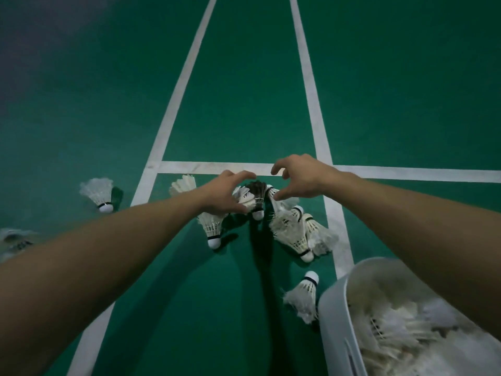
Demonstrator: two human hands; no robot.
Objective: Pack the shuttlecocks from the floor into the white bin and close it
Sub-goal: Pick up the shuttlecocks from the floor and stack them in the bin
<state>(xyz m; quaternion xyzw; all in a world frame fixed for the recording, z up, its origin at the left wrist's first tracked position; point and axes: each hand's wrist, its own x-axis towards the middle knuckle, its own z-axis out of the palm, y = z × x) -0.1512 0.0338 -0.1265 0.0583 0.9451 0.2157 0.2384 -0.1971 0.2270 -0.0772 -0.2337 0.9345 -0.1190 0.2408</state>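
Head view showed the white bin (pixel 334 335) part-filled, seemingly unlidded — left hand (pixel 226 195) and right hand (pixel 302 177), each grip wide and empty, flanked shuttlecocks (pixel 292 232) lying on the floor (pixel 244 104).

Over the shuttlecocks (pixel 292 232) on the green floor (pixel 244 104), left hand (pixel 226 195) and right hand (pixel 301 176); white bin (pixel 333 310) nearby.
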